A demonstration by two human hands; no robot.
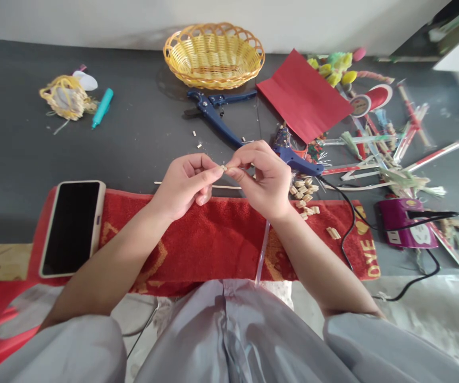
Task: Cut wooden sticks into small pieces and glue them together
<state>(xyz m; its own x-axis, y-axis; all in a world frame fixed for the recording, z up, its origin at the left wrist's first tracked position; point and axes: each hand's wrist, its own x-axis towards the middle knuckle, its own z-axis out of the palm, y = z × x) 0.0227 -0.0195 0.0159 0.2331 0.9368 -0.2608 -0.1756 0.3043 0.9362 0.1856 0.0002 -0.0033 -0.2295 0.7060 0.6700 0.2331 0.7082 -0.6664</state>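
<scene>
Over the red towel (213,239), my left hand (187,183) and my right hand (263,173) meet fingertip to fingertip. Both pinch one tiny pale wooden piece (224,167), mostly covered by the fingers. A thin wooden stick (225,186) lies behind the hands along the towel's far edge. Close to my right hand are a pile of small bundled wooden pieces (303,190) and a blue glue gun (299,160) with a black cord. Beyond the hands rests a blue handheld cutter (217,119), partly hidden by my right hand. Tiny cut bits (199,145) are scattered nearby.
A yellow wicker basket (215,53) stands against the wall. Red paper (303,96), a red thread spool (373,100), several glue sticks and a purple power socket (407,223) crowd the right. Leftward are a phone (73,229), a teal marker (102,108) and a yellow woven item (65,98).
</scene>
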